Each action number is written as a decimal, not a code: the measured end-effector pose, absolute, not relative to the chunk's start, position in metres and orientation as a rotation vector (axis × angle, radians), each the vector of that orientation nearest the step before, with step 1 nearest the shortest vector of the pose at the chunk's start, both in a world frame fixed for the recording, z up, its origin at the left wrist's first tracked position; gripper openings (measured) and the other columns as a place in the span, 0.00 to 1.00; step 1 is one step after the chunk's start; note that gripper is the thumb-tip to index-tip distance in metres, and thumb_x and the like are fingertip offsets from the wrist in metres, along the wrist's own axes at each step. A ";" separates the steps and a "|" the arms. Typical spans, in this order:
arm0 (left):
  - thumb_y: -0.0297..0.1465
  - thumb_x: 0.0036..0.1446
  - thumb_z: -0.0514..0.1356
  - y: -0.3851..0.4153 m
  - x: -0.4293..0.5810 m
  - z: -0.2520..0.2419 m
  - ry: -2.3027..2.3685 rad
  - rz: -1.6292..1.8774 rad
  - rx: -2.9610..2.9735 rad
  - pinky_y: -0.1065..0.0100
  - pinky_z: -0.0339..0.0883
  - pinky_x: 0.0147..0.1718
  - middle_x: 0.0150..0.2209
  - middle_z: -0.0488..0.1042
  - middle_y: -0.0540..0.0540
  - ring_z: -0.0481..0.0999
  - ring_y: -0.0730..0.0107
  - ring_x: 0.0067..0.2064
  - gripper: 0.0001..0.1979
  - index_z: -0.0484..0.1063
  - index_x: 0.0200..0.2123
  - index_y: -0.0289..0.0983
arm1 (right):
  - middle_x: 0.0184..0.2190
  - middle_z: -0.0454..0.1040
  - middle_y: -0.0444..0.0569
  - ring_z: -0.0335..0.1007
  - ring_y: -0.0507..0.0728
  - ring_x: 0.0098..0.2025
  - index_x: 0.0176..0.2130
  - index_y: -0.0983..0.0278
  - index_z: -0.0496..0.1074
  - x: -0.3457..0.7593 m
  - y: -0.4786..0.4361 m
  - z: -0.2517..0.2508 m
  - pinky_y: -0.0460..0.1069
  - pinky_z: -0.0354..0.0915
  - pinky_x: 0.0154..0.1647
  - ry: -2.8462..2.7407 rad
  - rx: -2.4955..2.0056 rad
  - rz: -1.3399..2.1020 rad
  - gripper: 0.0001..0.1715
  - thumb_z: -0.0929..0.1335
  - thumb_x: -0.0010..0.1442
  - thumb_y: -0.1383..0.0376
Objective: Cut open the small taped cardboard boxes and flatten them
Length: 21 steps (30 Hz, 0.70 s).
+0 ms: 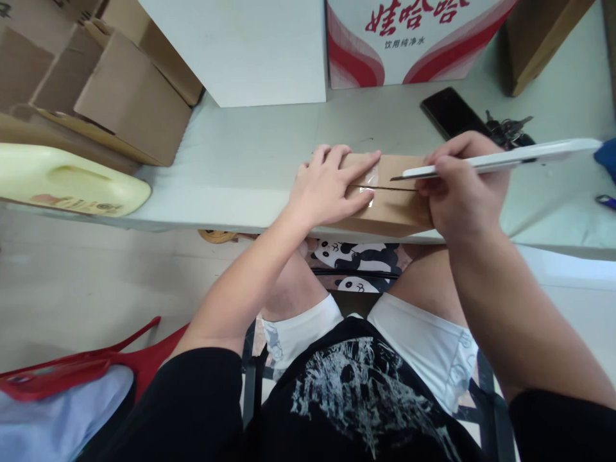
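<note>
A small brown cardboard box (402,205) lies at the table's front edge, with a dark seam along its top and clear tape (371,178) across the seam. My left hand (325,186) grips its left end, index finger and thumb spread on either side of the tape. In my right hand (464,186) is a white utility knife (534,153), its handle pointing right. The thin dark blade points left, just over the seam near the tape; whether it touches the cardboard I cannot tell. My right fingertips rest against the box's right end.
Behind the box are a black phone (452,112) and a bunch of keys (513,131). A white box (250,51) and a red-and-white carton (414,58) stand at the back. Open cardboard boxes (135,96) and a pale yellow jug (72,179) occupy the left.
</note>
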<state>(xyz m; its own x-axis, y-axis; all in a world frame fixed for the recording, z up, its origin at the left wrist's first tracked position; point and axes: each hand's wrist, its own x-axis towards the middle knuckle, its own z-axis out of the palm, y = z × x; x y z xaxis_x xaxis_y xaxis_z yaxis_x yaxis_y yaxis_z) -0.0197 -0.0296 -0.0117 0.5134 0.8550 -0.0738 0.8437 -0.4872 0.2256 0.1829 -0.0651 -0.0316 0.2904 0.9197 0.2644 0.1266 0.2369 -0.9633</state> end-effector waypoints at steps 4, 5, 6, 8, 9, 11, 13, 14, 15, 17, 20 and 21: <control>0.48 0.66 0.56 -0.029 -0.020 -0.013 1.445 0.094 2.509 0.43 0.67 0.60 0.68 0.65 0.45 0.59 0.37 0.69 0.33 0.59 0.73 0.58 | 0.21 0.64 0.39 0.49 0.49 0.17 0.30 0.56 0.54 0.212 -0.059 -0.031 0.48 0.43 0.20 -0.772 -1.052 0.827 0.14 0.65 0.44 0.60; 0.48 0.65 0.57 -0.029 -0.020 -0.013 1.446 0.099 2.507 0.43 0.67 0.60 0.68 0.65 0.44 0.59 0.37 0.69 0.33 0.59 0.73 0.58 | 0.19 0.60 0.37 0.45 0.48 0.16 0.31 0.56 0.53 0.220 -0.058 -0.029 0.48 0.42 0.21 -0.650 -1.102 0.800 0.14 0.64 0.44 0.61; 0.48 0.65 0.57 -0.029 -0.020 -0.013 1.448 0.103 2.506 0.43 0.67 0.60 0.68 0.66 0.44 0.59 0.38 0.69 0.33 0.60 0.73 0.58 | 0.17 0.55 0.35 0.42 0.48 0.16 0.30 0.56 0.53 0.228 -0.058 -0.028 0.48 0.41 0.21 -0.524 -1.201 0.760 0.13 0.64 0.45 0.64; 0.48 0.65 0.58 -0.029 -0.020 -0.013 1.449 0.107 2.507 0.42 0.67 0.60 0.68 0.66 0.44 0.59 0.37 0.69 0.34 0.60 0.72 0.58 | 0.15 0.49 0.34 0.43 0.49 0.16 0.30 0.56 0.55 0.242 -0.061 -0.028 0.49 0.44 0.23 -0.372 -1.510 0.713 0.12 0.63 0.46 0.70; 0.48 0.64 0.58 -0.029 -0.020 -0.013 1.450 0.109 2.509 0.42 0.67 0.60 0.68 0.66 0.44 0.59 0.37 0.69 0.34 0.60 0.72 0.58 | 0.15 0.50 0.34 0.46 0.50 0.18 0.30 0.56 0.57 0.247 -0.062 -0.029 0.50 0.47 0.24 -0.404 -1.716 0.722 0.12 0.63 0.48 0.72; 0.47 0.65 0.58 -0.029 -0.020 -0.013 1.452 0.112 2.517 0.42 0.67 0.61 0.68 0.66 0.44 0.60 0.38 0.69 0.33 0.60 0.72 0.58 | 0.17 0.59 0.37 0.56 0.52 0.21 0.32 0.57 0.62 0.254 -0.067 -0.036 0.52 0.54 0.28 -0.677 -2.109 0.777 0.11 0.66 0.52 0.74; 0.47 0.65 0.58 -0.030 -0.020 -0.013 1.452 0.110 2.526 0.42 0.67 0.61 0.68 0.66 0.44 0.60 0.38 0.69 0.33 0.60 0.72 0.57 | 0.19 0.66 0.41 0.60 0.54 0.24 0.31 0.59 0.66 0.259 -0.070 -0.047 0.54 0.57 0.34 -1.002 -2.332 0.831 0.10 0.69 0.53 0.72; 0.47 0.65 0.58 -0.030 -0.021 -0.013 1.454 0.108 2.529 0.43 0.67 0.61 0.68 0.66 0.44 0.60 0.38 0.69 0.33 0.60 0.72 0.57 | 0.19 0.66 0.42 0.60 0.55 0.25 0.30 0.59 0.67 0.262 -0.070 -0.053 0.55 0.57 0.36 -1.115 -2.377 0.838 0.11 0.70 0.51 0.73; 0.47 0.65 0.58 -0.030 -0.021 -0.012 1.454 0.103 2.530 0.43 0.67 0.61 0.68 0.66 0.44 0.60 0.39 0.69 0.33 0.60 0.72 0.57 | 0.19 0.65 0.41 0.58 0.55 0.25 0.29 0.59 0.67 0.264 -0.069 -0.058 0.56 0.56 0.38 -1.186 -2.392 0.829 0.12 0.71 0.49 0.74; 0.47 0.65 0.58 -0.031 -0.021 -0.012 1.455 0.100 2.528 0.43 0.67 0.61 0.68 0.66 0.44 0.60 0.39 0.69 0.33 0.61 0.72 0.57 | 0.18 0.61 0.40 0.53 0.53 0.26 0.28 0.58 0.65 0.266 -0.064 -0.066 0.56 0.54 0.40 -1.271 -2.385 0.782 0.15 0.72 0.47 0.75; 0.47 0.65 0.58 -0.032 -0.020 -0.011 1.462 0.097 2.516 0.42 0.67 0.61 0.68 0.65 0.44 0.60 0.40 0.69 0.32 0.61 0.72 0.58 | 0.24 0.65 0.42 0.50 0.53 0.28 0.32 0.59 0.66 0.266 -0.056 -0.069 0.56 0.54 0.43 -1.343 -2.368 0.668 0.15 0.73 0.48 0.72; 0.47 0.65 0.58 -0.032 -0.020 -0.011 1.464 0.095 2.511 0.42 0.68 0.61 0.68 0.65 0.44 0.60 0.40 0.69 0.32 0.61 0.72 0.58 | 0.28 0.70 0.44 0.52 0.53 0.29 0.34 0.59 0.68 0.263 -0.056 -0.068 0.56 0.55 0.45 -1.349 -2.348 0.626 0.13 0.73 0.50 0.70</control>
